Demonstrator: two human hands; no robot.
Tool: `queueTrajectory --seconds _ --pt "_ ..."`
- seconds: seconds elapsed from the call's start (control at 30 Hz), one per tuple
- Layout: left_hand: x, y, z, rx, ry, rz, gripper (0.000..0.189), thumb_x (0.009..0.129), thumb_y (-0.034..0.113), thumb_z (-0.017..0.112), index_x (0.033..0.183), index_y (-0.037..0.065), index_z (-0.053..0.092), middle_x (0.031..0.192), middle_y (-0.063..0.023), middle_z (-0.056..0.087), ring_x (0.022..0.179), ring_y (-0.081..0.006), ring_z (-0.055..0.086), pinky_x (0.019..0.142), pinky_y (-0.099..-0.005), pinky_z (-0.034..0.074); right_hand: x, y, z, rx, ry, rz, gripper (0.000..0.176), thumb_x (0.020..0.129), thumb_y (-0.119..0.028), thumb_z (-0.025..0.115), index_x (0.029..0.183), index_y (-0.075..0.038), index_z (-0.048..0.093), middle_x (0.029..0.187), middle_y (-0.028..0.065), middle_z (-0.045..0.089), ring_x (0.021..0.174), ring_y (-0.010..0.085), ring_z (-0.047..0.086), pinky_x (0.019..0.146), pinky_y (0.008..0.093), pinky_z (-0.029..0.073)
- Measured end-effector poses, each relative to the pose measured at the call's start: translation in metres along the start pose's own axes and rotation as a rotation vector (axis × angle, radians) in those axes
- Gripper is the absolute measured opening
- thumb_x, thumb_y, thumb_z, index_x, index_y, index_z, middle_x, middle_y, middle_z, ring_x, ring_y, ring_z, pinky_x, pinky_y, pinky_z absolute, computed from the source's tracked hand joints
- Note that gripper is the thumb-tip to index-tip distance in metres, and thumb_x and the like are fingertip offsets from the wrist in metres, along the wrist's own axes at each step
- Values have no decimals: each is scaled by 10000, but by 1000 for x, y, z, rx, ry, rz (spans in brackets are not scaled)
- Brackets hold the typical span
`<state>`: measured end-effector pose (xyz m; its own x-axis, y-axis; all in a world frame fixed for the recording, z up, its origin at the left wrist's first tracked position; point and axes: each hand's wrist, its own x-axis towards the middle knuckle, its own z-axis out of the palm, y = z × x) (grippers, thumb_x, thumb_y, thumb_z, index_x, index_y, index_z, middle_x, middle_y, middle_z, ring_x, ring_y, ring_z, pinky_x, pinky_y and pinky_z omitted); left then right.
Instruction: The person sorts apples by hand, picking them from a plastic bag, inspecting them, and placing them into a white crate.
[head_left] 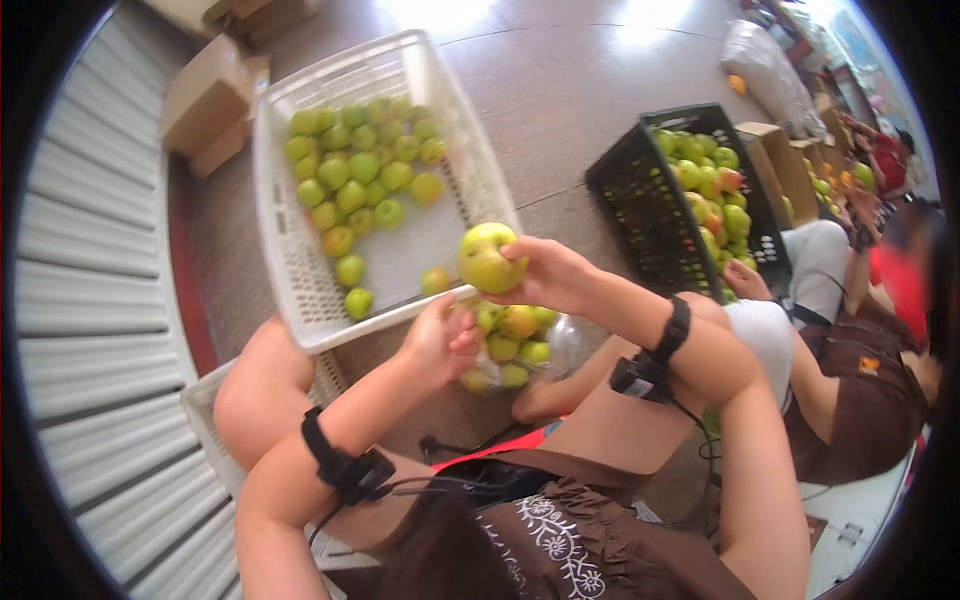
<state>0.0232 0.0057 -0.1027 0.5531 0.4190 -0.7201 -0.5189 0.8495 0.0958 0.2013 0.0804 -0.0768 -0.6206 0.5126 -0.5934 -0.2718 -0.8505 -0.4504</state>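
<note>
A green apple (488,262) is gripped in my right hand (550,272), raised over the near right corner of the white crate (385,325). My left hand (440,343) hovers just below and left of it, fingers curled inward; whatever they may hold is hidden. Several green apples (350,170) lie in the white crate, mostly toward its far and left side, a few with a red blush. Beneath my hands, a clear plastic bag (562,345) holds more green and reddish apples (505,348).
To the right stands a black crate (635,190) heaped with apples, a co-worker's hand (748,280) at its near edge. Cardboard boxes (208,95) sit at the far left beside a ribbed metal shutter (100,300). Further right are an open carton (775,165) and a stuffed white sack (765,70).
</note>
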Motion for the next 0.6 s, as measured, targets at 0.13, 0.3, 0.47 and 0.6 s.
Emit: queueTrajectory --seconds 0.13,0.3,0.47,0.6 --pt "5 0 -10 24 -6 115 322 884 366 360 703 124 469 558 12 431 462 -95 374 441 -227 331 -28 -57 0 90 44 -375 419 772 -150 542 1147 -5 422 1115 160 483 982 276 515 835 394 468" --pt "1 -4 -5 99 100 161 238 884 327 397 804 125 495 665 15 485 609 -109 456 569 -237 391 -81 -160 -52 309 21 -714 454 768 -162 542 1164 9 400 1130 195 444 1037 352 455 833 395 463" --pt "0 -6 -3 102 158 129 218 881 304 401 814 116 488 685 6 488 628 -125 467 581 -253 412 -110 -201 -227 232 693 -874 305 799 -223 525 1076 -99 489 1075 75 526 990 230 509 813 399 453" --pt "-1 -4 -1 90 153 117 188 877 288 422 830 118 488 710 8 493 646 -125 472 593 -250 420 -115 -172 -341 239 1060 -839 264 815 -260 547 1052 -144 540 1044 57 584 947 218 570 766 350 484"
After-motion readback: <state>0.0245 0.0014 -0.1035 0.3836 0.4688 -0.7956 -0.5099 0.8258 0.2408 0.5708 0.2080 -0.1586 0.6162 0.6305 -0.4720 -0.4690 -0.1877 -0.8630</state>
